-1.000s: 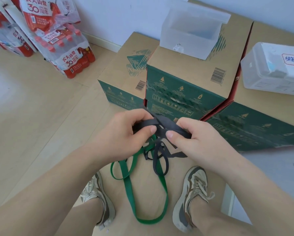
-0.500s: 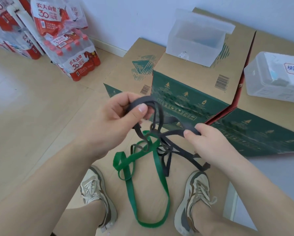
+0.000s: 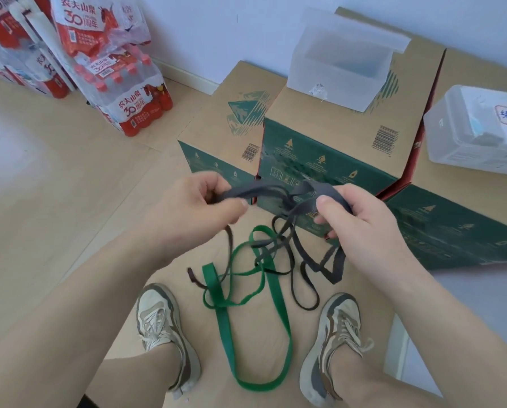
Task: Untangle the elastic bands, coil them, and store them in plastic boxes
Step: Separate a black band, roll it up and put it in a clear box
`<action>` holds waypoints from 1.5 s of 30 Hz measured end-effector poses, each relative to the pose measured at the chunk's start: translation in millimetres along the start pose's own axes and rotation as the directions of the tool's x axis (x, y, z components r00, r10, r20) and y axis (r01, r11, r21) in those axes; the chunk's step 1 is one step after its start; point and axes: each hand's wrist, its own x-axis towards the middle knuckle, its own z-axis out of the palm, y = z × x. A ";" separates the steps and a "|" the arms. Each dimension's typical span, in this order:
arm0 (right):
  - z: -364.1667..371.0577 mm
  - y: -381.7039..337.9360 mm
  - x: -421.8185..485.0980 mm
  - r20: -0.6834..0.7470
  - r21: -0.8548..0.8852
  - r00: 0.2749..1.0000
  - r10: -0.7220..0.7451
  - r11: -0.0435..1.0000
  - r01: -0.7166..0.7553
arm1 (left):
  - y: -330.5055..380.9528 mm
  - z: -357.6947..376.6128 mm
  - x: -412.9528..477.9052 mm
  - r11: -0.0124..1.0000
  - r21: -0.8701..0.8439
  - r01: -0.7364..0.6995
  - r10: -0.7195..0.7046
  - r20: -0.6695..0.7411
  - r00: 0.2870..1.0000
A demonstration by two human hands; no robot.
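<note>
Head view, single camera. Step in hand reads as untangling: nothing coiled yet, and I see nothing clearly boxed.

Left hand (image 3: 199, 207) pinches a grey elastic band (image 3: 255, 192) between its thumb and curled fingers. Right hand (image 3: 361, 228) grips a bunched part of the same band, fingers curled round it. A short stretch runs between them, just in front of the green-sided cardboard carton (image 3: 334, 125). The rest of the grey hangs below in several loops that cross through a green elastic band (image 3: 278, 319). The green dangles in front of the carton, down between the shoes (image 3: 161, 325). Can't tell whether either hand also has the green.

Next move, my guess: find where grey passes through the green loop and feed it back out slack. Pulling the hands apart would likely tighten the snarl.

Around:
- An open translucent plastic box (image 3: 334, 81) sits on top of the carton, lid up, contents unclear.
- A lidded plastic box (image 3: 467, 134) with a handwritten label is right of the carton.
- Shrink-wrapped water bottle packs (image 3: 128, 92) are well left of it, by the wall.

Path from the hands to the open box looks free. Low loops near the shoes could snag.
</note>
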 end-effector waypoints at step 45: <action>23.4 27.9 9.5 0.111 -0.553 0.983 0.145 0.831 -0.060 | 43.5 -43.1 -64.0 0.681 -0.681 -0.268 0.406 0.046 0.913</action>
